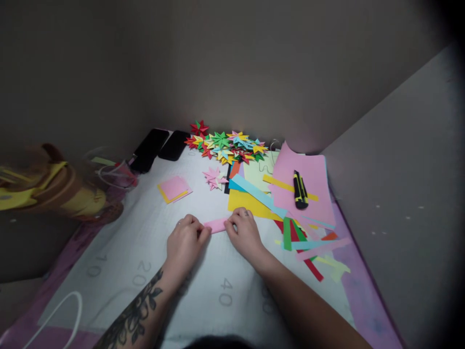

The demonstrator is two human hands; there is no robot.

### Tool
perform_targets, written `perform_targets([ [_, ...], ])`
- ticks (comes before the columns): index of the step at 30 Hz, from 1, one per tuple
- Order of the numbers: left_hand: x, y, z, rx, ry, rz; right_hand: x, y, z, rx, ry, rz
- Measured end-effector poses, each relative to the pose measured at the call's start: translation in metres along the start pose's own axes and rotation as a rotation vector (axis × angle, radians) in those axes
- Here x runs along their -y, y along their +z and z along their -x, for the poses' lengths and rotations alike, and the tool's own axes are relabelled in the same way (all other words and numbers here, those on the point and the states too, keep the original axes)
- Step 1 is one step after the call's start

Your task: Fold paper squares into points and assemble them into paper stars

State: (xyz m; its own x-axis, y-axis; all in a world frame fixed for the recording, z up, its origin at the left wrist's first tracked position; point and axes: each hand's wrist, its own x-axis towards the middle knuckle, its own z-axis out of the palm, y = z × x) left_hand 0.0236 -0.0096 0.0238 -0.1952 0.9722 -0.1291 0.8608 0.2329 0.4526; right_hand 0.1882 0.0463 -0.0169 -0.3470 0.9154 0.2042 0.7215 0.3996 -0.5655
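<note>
A folded pink paper strip (217,225) lies flat at the middle of the white sheet, one end under each hand. My left hand (187,240) pinches its left end between thumb and fingers. At the right end, my right hand (244,232) has its fingers closed on the paper. Beyond the hands sits a pink paper star (214,178). To the left of it is a small stack of pink and yellow paper squares (174,188).
Colourful folded stars (225,145) are heaped by the back wall. Two black phones (174,145) lie left of them. On the right, a yellow-black utility knife (300,191) rests on pink sheets (317,169), with loose paper strips (312,245) nearer. A brown-yellow object (69,189) stands at left.
</note>
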Motion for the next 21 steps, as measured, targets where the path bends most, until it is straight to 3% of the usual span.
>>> perform_targets([
  [9,0.0001,0.0007,-0.0048,0.013,-0.036,-0.038,0.0032,0.0027,-0.0012,-0.06,0.06,0.015],
  [21,-0.0012,0.0,-0.0059,0.023,-0.051,-0.075,0.0082,0.0026,-0.0029,-0.011,0.093,0.157],
])
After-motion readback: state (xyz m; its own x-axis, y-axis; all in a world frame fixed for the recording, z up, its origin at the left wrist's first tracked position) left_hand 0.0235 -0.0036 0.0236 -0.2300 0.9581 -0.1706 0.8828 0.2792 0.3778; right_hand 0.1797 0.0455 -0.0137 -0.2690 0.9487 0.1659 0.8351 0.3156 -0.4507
